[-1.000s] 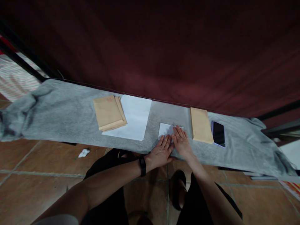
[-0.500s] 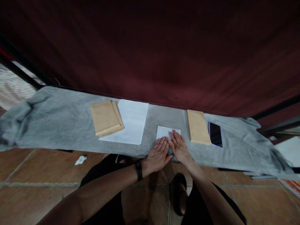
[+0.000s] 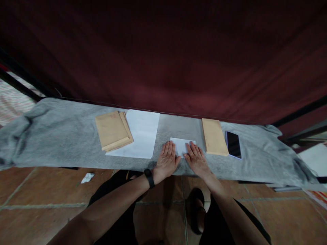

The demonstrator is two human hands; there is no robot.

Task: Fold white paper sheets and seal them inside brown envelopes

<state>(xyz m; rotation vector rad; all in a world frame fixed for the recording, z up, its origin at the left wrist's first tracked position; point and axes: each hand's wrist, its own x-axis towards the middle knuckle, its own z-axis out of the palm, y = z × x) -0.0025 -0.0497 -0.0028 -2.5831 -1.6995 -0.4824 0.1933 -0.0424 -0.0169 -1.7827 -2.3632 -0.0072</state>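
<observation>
A small folded sheet of white paper (image 3: 182,146) lies flat on the grey cloth, its near corners partly covered by my hands. My left hand (image 3: 167,159) rests flat at the paper's left edge, fingers stretched forward and thumb pointing in. On the right side of the paper lies my right hand (image 3: 196,160), palm down with its fingers spread. Neither hand grips anything. Larger white sheets (image 3: 144,131) lie to the left, partly under a pile of brown envelopes (image 3: 112,131). Right of my right hand is another stack of brown envelopes (image 3: 215,136).
A phone (image 3: 233,145) with a dark screen lies beside the right envelopes. The grey cloth (image 3: 63,136) covers a long, narrow surface against a dark red curtain (image 3: 163,68). A crumpled white tissue (image 3: 87,177) is on the tiled floor (image 3: 46,190).
My hands have moved apart from the middle of the folded paper to its two sides, the left hand going left. More of the paper shows between them. The view has shifted slightly.
</observation>
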